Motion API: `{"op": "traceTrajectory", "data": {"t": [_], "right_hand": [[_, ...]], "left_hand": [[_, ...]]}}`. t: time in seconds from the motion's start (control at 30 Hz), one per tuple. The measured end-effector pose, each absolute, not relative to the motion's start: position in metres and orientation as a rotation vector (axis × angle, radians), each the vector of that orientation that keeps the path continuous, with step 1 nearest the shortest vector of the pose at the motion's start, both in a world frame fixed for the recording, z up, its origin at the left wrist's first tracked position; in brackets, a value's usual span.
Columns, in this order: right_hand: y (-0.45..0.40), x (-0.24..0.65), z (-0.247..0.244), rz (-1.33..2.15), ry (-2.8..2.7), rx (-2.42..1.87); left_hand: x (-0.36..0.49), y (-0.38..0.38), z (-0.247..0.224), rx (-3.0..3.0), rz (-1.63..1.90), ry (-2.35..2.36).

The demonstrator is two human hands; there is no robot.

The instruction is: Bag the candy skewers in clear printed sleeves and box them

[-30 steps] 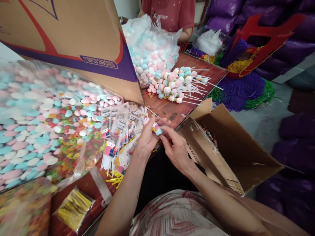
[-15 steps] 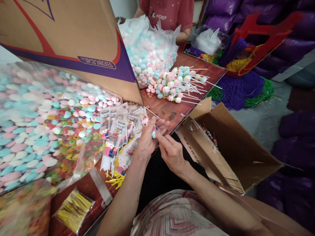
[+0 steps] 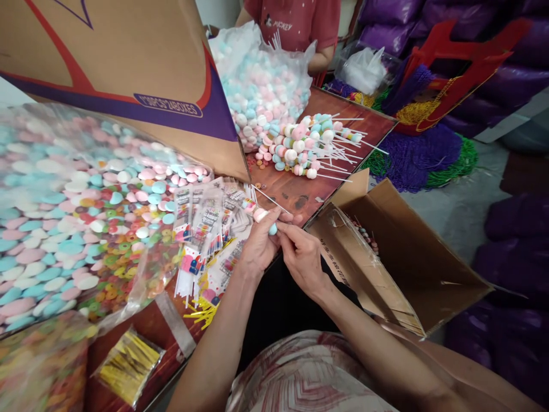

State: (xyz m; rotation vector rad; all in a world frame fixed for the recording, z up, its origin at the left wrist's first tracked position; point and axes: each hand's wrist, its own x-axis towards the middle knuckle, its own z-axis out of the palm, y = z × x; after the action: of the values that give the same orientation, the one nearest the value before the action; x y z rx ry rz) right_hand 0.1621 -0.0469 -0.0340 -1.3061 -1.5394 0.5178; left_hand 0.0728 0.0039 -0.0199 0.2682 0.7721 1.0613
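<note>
Head view: the left hand (image 3: 257, 246) and right hand (image 3: 302, 257) meet over the counter (image 3: 300, 194) edge. Both grips pinch one candy stick (image 3: 265, 213), beside the wrappers (image 3: 210, 229).

Soft, even daylight fills the room, with faint shadows. The bag of sweets (image 3: 64, 217) at the table's left edge is blurred, and edges look stretched.

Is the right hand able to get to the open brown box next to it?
Probably yes. The right hand is beside the box, whose open side faces it with nothing between them, though it is busy pinching a candy stick.
</note>
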Motion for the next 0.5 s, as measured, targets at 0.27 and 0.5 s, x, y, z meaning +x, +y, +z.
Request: {"op": "traceTrajectory", "data": {"t": [0.27,0.5], "right_hand": [[-0.0514,0.164,-0.0324,0.748,-1.25,-1.418],[-0.043,0.1653,-0.0381,0.81,-1.181,-1.537]], "left_hand": [[0.0723,0.0019,-0.0108,0.193,1.05,0.795],[0.0766,-0.003,-0.0162,0.248,1.047,0.781]]}}
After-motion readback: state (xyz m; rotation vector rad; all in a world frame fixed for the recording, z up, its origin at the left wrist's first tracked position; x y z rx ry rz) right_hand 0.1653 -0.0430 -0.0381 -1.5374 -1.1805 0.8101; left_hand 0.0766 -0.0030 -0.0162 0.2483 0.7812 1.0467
